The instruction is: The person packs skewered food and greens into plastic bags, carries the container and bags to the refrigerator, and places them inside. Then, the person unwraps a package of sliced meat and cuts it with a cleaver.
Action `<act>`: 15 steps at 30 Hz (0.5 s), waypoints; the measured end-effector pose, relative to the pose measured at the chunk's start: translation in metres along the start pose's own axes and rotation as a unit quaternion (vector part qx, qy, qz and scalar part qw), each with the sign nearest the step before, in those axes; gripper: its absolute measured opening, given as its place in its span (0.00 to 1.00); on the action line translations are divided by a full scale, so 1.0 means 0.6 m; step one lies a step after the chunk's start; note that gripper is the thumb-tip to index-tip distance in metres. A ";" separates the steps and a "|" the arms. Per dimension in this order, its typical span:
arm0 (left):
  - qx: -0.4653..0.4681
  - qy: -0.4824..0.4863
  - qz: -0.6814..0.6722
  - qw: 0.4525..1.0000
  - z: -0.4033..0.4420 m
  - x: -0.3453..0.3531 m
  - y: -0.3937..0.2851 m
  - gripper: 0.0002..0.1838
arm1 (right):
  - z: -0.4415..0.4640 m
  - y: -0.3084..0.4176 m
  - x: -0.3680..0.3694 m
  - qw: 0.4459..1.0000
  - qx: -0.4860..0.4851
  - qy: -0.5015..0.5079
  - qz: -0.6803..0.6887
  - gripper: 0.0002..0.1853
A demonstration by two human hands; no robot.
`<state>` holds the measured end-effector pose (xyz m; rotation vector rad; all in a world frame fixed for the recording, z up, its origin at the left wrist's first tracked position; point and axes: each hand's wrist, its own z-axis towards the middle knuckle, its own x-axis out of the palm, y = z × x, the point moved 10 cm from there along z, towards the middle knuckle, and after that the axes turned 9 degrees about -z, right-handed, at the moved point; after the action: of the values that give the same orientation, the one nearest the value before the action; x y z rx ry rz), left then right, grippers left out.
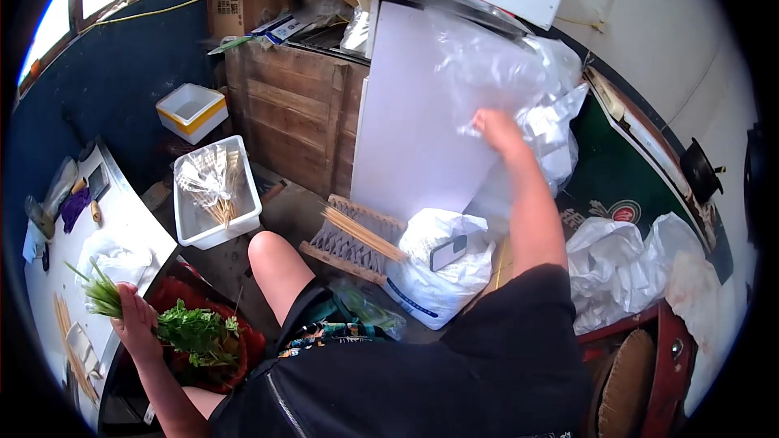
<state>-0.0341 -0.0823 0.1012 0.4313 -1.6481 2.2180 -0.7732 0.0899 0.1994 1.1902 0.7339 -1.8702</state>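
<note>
A bunch of leafy green herbs (195,331), which look like cilantro, is gripped in my left hand (136,323) at the lower left. Its cut stems stick out above my fist, and the leaves hang to the right over a red bag (253,342). My right hand (497,130) is raised in front of a pale upright panel (410,105). Its fingers are closed on the edge of a clear plastic bag (479,65), slightly blurred. Below that arm, a phone (448,252) lies on a stuffed white plastic bag (422,292).
Thin wooden skewers (361,231) lie across a small woven stool (349,250). More bagged skewers (213,174) sit in a white plastic tub (243,225). A white-and-yellow box (191,111) stands behind it. At left is a white table (134,231) with loose skewers (73,349).
</note>
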 end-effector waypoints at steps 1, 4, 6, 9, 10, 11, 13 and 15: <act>0.001 0.021 0.011 1.000 -0.002 0.005 -0.002 0.11 | -0.008 0.017 0.001 1.000 -0.004 0.000 0.002 0.13; 0.001 0.005 0.023 1.000 -0.002 0.000 -0.014 0.11 | -0.042 0.049 0.023 0.993 0.028 0.074 0.090 0.13; -0.004 -0.007 0.013 1.000 0.002 -0.002 -0.015 0.11 | -0.044 0.088 -0.010 0.997 -0.004 0.048 0.062 0.13; -0.031 -0.030 0.003 0.999 0.008 -0.027 0.031 0.11 | -0.084 0.257 -0.062 0.948 -0.085 0.113 0.286 0.10; -0.073 -0.012 -0.007 0.997 0.000 -0.007 0.051 0.10 | -0.110 0.337 -0.072 0.920 -0.151 0.142 0.334 0.10; -0.106 0.011 -0.019 0.994 -0.012 0.034 0.063 0.10 | -0.146 0.418 -0.076 0.880 -0.223 0.173 0.381 0.10; -0.012 0.093 0.251 0.964 -0.055 0.143 0.008 0.08 | -0.221 0.573 -0.080 0.826 -0.397 0.156 0.370 0.08; 0.009 0.238 0.300 0.924 -0.079 0.211 0.023 0.18 | -0.283 0.696 -0.030 0.768 -0.448 0.260 0.377 0.09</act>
<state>-0.1552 -0.0288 0.1312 -0.6603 -1.6150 2.4659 -0.3350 0.0111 0.1248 1.0739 1.0563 -0.3685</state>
